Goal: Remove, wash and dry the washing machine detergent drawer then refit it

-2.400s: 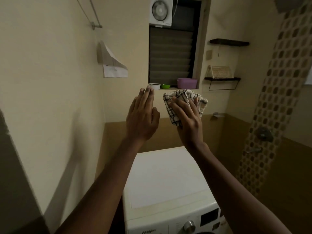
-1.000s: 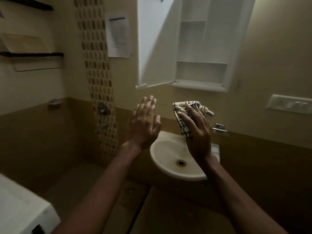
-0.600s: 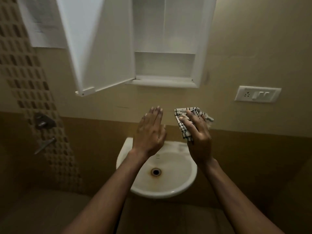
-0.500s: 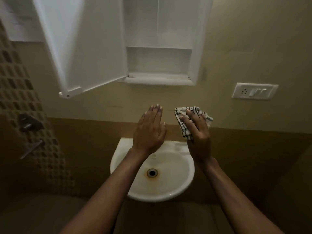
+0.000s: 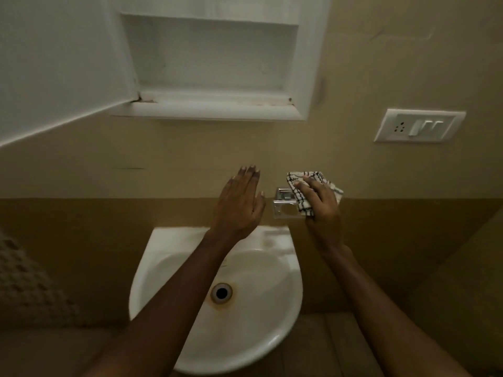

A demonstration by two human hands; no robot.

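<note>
My right hand (image 5: 319, 210) holds a white cloth with a black check pattern (image 5: 302, 190), its fingers curled over it, up near the wall right of the basin. My left hand (image 5: 239, 205) hangs flat in the air with straight fingers, holding nothing, above the back rim of the white wash basin (image 5: 283, 295). A small clear holder with chrome fittings (image 5: 283, 205) is fixed to the wall between my hands, and the cloth partly covers it. No washing machine or detergent drawer is in view.
A white wall cabinet (image 5: 206, 61) hangs above the basin with its door (image 5: 54, 66) swung open to the left. A switch and socket plate (image 5: 419, 129) sits on the wall at right. The basin drain (image 5: 221, 293) has a rust ring.
The view turned from the washing machine to the basin and drew closer to it. Both hands kept their pose, the right one still holding the cloth, which now lies over the wall holder.
</note>
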